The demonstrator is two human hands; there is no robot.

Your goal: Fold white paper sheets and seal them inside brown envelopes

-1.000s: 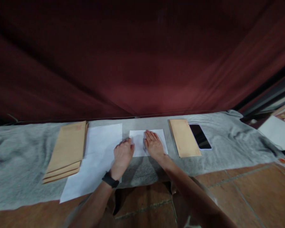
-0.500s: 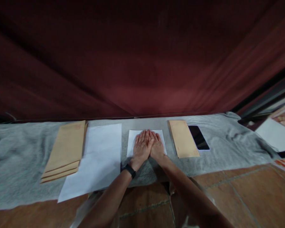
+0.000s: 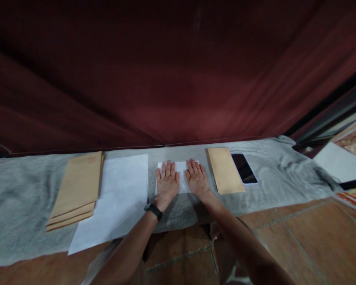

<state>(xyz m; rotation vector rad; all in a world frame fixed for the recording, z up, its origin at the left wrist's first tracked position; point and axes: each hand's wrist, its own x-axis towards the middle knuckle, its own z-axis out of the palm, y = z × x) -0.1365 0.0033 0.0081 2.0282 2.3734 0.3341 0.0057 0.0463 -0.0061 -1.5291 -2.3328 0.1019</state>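
Observation:
A folded white sheet of paper (image 3: 181, 177) lies on the grey cloth (image 3: 17, 198) in front of me. My left hand (image 3: 167, 183) rests flat on its left part, fingers stretched out and slightly apart. My right hand (image 3: 197, 179) lies flat on its right part, fingers also extended. A black band sits on my left wrist. Neither hand holds anything. A strip of white paper shows between the two hands.
A pile of brown envelopes (image 3: 75, 190) and white sheets (image 3: 117, 198) lie to the left. One brown envelope (image 3: 224, 170) and a black phone (image 3: 243, 168) lie to the right. A dark red curtain (image 3: 166, 71) hangs behind. Tiled floor (image 3: 299, 237) is below.
My hands, pressed together on the middle of the paper half a second ago, have slid apart toward its left and right edges. A second ago my left hand was at the paper's left edge.

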